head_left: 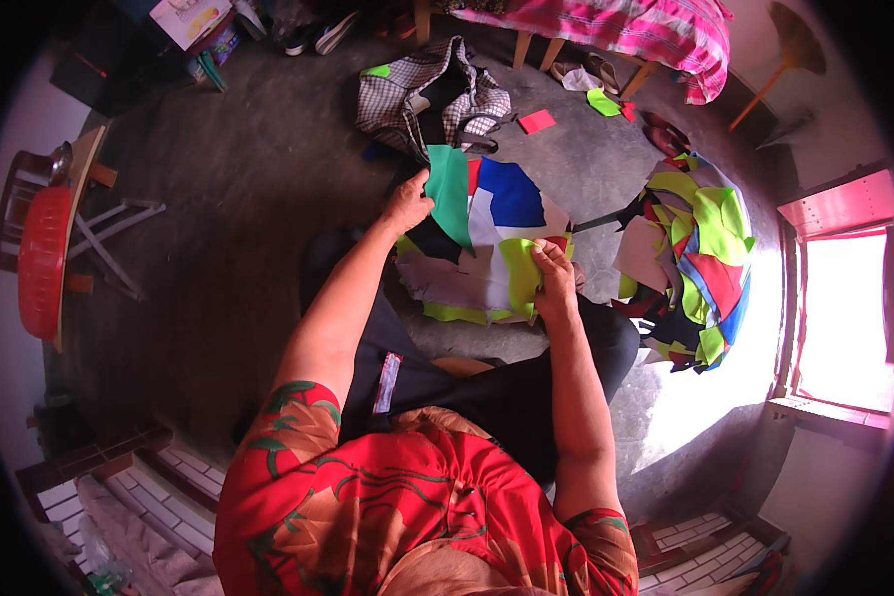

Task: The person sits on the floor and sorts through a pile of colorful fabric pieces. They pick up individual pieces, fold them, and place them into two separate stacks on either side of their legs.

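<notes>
My left hand point(407, 203) pinches the edge of a dark green cloth piece point(448, 192), which hangs over the left of a pile on the floor before me. The fingers of my right hand point(554, 270) are closed on a lime-yellow cloth piece point(520, 270) at the pile's right side. Between my hands lie a blue cloth piece point(511, 195) and a white one. Pale grey cloth point(447, 281) spreads at the near side of this pile, with lime edges under it. My crossed legs in dark trousers point(497, 392) are close to it.
A bigger heap of mixed coloured cloth pieces point(710, 268) lies to the right, near a bright window point(844, 318). Beyond the pile are a checked bag point(395, 99) and a red scrap point(536, 121). A red basin point(42, 263) rests on a small table at the left.
</notes>
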A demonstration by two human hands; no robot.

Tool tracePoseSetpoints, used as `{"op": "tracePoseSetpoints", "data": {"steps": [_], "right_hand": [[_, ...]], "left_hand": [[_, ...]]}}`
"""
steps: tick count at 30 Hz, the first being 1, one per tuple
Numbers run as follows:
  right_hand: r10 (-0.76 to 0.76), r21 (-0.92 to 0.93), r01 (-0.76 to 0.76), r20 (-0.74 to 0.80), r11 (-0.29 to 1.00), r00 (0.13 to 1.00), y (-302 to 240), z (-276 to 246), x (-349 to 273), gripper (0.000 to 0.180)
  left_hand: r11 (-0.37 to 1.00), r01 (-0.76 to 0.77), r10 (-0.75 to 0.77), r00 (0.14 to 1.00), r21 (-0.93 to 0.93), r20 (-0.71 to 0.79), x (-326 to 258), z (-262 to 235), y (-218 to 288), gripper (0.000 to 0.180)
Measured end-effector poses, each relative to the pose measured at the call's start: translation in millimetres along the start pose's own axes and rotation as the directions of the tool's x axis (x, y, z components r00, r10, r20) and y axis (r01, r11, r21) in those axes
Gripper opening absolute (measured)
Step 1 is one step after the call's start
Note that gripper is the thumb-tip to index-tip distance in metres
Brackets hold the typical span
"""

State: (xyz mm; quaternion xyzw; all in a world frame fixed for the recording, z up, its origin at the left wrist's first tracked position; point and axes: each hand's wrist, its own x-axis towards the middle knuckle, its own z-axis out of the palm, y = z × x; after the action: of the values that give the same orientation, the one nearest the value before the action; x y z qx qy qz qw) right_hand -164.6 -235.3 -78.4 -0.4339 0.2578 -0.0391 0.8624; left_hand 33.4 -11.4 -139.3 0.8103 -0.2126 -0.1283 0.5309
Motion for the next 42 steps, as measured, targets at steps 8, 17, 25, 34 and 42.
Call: {"op": "tracePoseSetpoints", "data": {"steps": [8, 17, 25, 34, 42], "right_hand": [[-0.007, -0.004, 0.007, -0.015, 1.000, 1.000, -2.8, -4.5, -1.1, 0.011], [-0.018, 0.001, 0.018, -0.004, 1.000, 1.000, -5.8, -9.9, -2.1, 0.010], [-0.006, 0.012, 0.006, -0.021, 1.000, 1.000, -7.4, 0.5, 2.0, 0.011], [-0.010, -0.050, 0.010, -0.002, 0.999, 1.000, -5.0, -3.4, 5.5, 0.011], [-0.032, -0.012, 0.032, 0.034, 0.999, 0.999, 1.2, -6.6, 10.7, 0.010]], "left_hand": [[0.896, 0.068, -0.005, 0.990, -0.438, 0.142, 2.1, -0.4, 61.3, 0.061], [0.670, 0.250, -0.071, 0.959, -0.699, 0.274, 9.6, -6.9, 80.1, 0.060], [0.868, 0.427, -0.453, 0.890, -0.254, -0.051, 10.5, 9.2, 3.7, 0.069], [0.767, 0.541, -0.576, 0.817, -0.344, 0.000, -12.9, 17.9, 33.6, 0.086], [0.828, 0.472, -0.402, 0.876, -0.303, 0.267, -30.2, 13.0, 34.1, 0.063]]}}
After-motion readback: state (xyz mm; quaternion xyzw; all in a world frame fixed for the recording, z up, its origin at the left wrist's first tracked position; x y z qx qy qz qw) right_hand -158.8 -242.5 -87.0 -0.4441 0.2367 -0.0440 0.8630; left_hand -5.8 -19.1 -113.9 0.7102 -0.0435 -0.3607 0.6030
